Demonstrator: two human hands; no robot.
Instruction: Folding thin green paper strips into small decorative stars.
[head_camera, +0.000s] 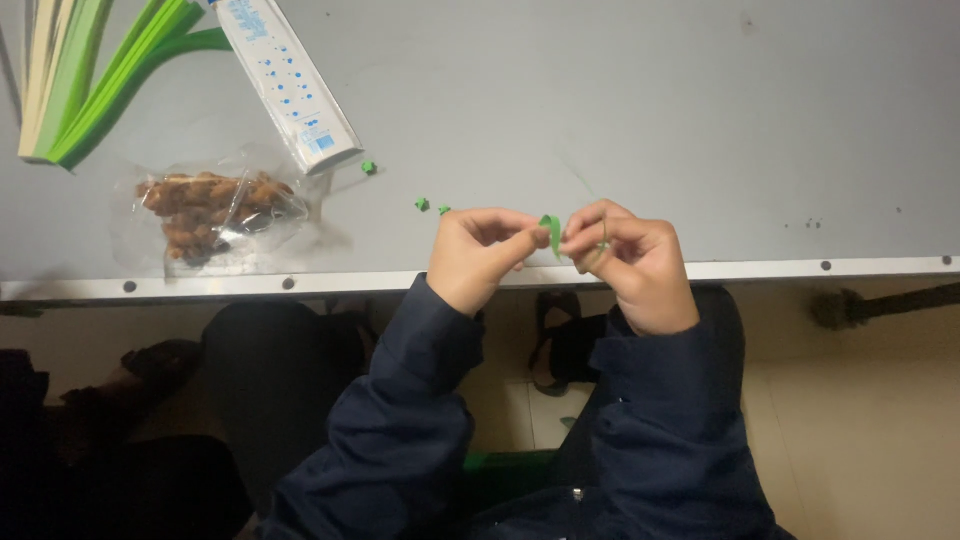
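A narrow green paper strip (552, 232) is pinched between both of my hands just above the near edge of the grey table (600, 110). My left hand (480, 255) holds one end with thumb and forefinger. My right hand (630, 262) grips the other side, the strip curling around its fingers. Three small folded green pieces lie on the table to the left: one (369, 167) near the white tube, two (422, 204) (444, 210) close to my left hand.
A bundle of green and cream paper strips (90, 80) lies at the far left. A white tube with blue print (290, 85) rests diagonally beside it. A clear bag of brown snacks (210, 210) sits near the table's metal edge (800, 268).
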